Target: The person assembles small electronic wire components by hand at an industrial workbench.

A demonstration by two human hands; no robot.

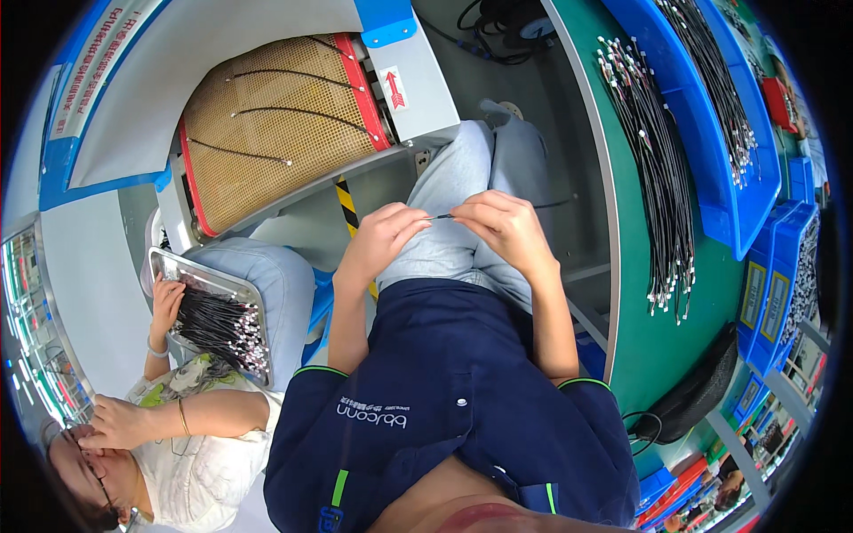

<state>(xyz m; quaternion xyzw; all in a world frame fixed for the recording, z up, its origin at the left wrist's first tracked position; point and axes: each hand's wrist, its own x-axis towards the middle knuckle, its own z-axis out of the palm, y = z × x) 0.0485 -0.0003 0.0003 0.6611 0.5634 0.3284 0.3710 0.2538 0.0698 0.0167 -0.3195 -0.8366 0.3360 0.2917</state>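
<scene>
Both the left hand (388, 233) and the right hand (505, 226) pinch one slim black cable (442, 217), thumb and fingertips pressed together on either side of a short visible span. The cable is held in the air over the jeans (449, 169), left of the green table (644, 355) and its long left edge, and well beyond the near right corner of the mesh belt (267, 191). A thin dark line past the right hand looks like its trailing length. What sits at the very tips is too small to make out, and how the folded fingers behind them press cannot be told.

For such fine work, a close grip should serve best: fingertips near the visible span, so that the cable has little room to bend. The right hand would do well as the steady anchor, with the left making small, straight moves in line with the cable; a sideways tug or twist could strain the slender part. Light, even pressure seems wiser than a hard squeeze. The trailing length is best kept slack and away from the table's left edge, where it might catch. The bundle of black cables (653, 178) lies lengthwise along that edge, its pale connector ends toward the table's far and near ends, so sleeves and elbows deserve some care there.
</scene>
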